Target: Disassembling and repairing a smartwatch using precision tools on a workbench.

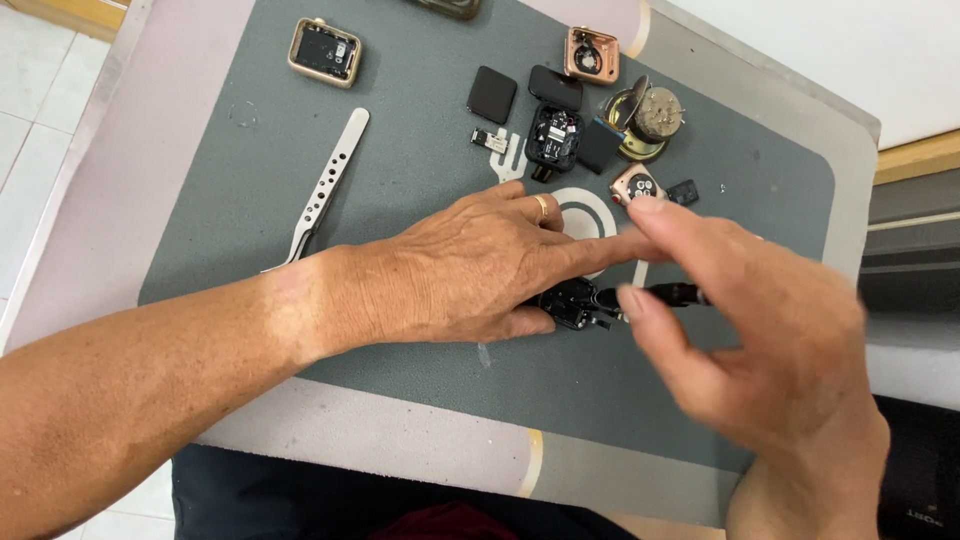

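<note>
My left hand (470,270) lies flat on the grey work mat (250,180), its thumb and fingers pinning a small black watch body (572,303) to the mat. A ring is on one finger. My right hand (750,320) hovers just right of it, fingers spread, thumb tip near a thin black tool (675,293) whose tip meets the black watch body. Whether the right hand grips the tool is unclear because of blur.
Steel tweezers (325,190) lie left of my left hand. Beyond it lie an opened gold watch case (324,51), a black screen panel (491,95), a black opened watch (553,135), a rose-gold case (591,54), a round metal movement (647,118) and a small rose-gold watch back (634,184).
</note>
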